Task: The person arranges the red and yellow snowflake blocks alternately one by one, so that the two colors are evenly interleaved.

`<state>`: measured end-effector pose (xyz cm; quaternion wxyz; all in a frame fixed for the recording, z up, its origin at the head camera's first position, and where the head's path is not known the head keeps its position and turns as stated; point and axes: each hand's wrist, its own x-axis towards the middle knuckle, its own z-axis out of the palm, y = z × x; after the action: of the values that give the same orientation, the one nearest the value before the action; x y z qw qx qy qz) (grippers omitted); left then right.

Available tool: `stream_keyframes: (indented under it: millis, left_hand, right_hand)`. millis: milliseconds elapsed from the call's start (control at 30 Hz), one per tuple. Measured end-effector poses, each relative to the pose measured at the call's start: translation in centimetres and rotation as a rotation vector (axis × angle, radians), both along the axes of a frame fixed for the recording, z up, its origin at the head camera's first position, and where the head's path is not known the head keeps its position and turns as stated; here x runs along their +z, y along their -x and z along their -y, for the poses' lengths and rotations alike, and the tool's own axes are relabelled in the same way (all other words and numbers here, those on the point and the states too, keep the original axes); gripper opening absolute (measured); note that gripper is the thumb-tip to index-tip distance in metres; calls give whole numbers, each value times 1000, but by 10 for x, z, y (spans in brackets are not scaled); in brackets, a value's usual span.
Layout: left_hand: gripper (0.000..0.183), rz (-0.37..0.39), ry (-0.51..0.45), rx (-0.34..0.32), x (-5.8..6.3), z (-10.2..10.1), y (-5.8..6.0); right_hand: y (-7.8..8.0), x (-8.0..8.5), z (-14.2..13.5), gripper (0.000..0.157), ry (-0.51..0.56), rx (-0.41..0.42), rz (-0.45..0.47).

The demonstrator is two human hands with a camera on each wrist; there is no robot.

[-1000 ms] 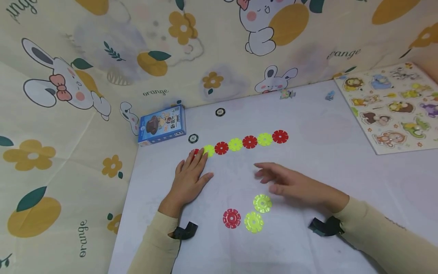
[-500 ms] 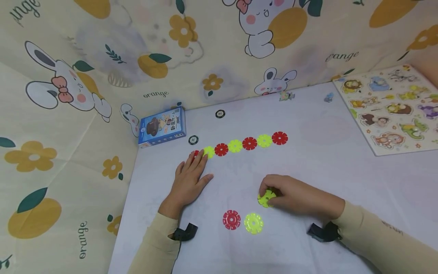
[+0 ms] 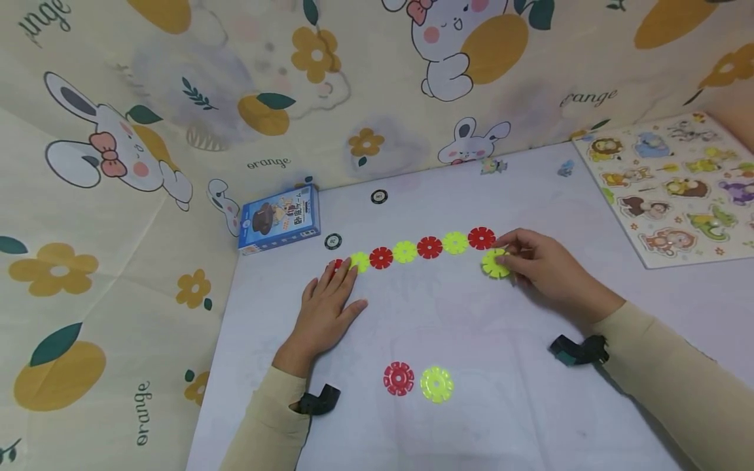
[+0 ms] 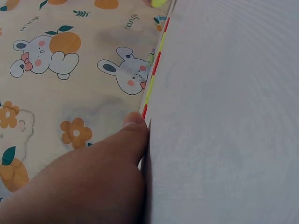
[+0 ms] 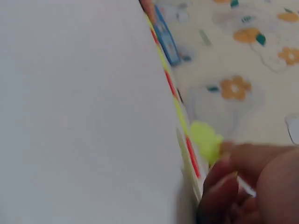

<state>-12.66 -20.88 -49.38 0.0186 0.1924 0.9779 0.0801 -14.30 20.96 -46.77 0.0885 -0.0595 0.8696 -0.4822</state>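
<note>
A row of notched plastic discs, red and yellow-green by turns, runs across the white table; its rightmost is a red disc (image 3: 482, 238). My left hand (image 3: 323, 313) lies flat at the row's left end, fingertips over the last red and yellow-green discs, partly hiding them. My right hand (image 3: 544, 271) pinches a yellow-green disc (image 3: 495, 263) between thumb and fingers, just below and right of the rightmost red disc. In the right wrist view this yellow-green disc (image 5: 205, 141) shows blurred at the fingertips. Nearer the front lie a loose red disc (image 3: 398, 379) and a yellow-green disc (image 3: 437, 384).
A blue box (image 3: 279, 219) stands at the back left, with two black round chips, one chip (image 3: 333, 241) near the row and another chip (image 3: 379, 196) farther back. An animal picture board (image 3: 677, 190) lies at the right. Small figures (image 3: 493, 165) sit by the patterned cloth wall.
My right hand came down on the upper yellow-green loose disc, pinched it, and carried it up and right to the row's right end. The left hand stays in place.
</note>
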Motion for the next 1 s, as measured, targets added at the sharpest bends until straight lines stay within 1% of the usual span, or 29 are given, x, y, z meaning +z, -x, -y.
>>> stream_keyframes:
  millis: [100, 167, 233, 300, 367, 467, 533, 600, 667, 733, 800, 867, 1000]
  left_hand:
    - [75, 4, 3, -2, -1, 0, 0]
    - [75, 6, 2, -5, 0, 0, 0]
    - [75, 7, 0, -5, 1, -1, 0]
    - [75, 8, -1, -4, 2, -1, 0]
    - [75, 13, -1, -4, 2, -2, 0]
    - [75, 17, 2, -4, 3, -3, 0]
    - [75, 16, 3, -4, 3, -4, 0]
    - [75, 12, 5, 0, 4, -4, -1]
    - [75, 13, 9, 3, 4, -4, -1]
    - [75, 15, 10, 5, 4, -3, 0]
    - [75, 20, 9, 5, 5, -3, -1]
    - [75, 21, 9, 6, 5, -3, -1]
    - [75, 16, 4, 6, 3, -2, 0]
  right_hand:
    - [10, -2, -15, 31, -44, -106, -28]
    - [14, -3, -23, 34, -63, -157, -39]
    - [16, -2, -27, 37, -78, -185, -53]
    - [14, 0, -28, 39, -121, -193, -92]
    - [10, 3, -27, 39, -188, -172, -138]
    - [0, 8, -24, 45, -334, -81, -174]
    - [-5, 8, -22, 58, -438, 14, -181]
    - [-9, 7, -20, 73, -527, 102, -185]
    - [-11, 5, -18, 87, -576, 151, -193]
    - [-10, 3, -17, 94, -597, 169, -205]
    - [-9, 0, -15, 98, -594, 165, -208]
    - [-9, -1, -14, 98, -589, 154, -210]
    - [-11, -3, -10, 91, -603, 138, -231]
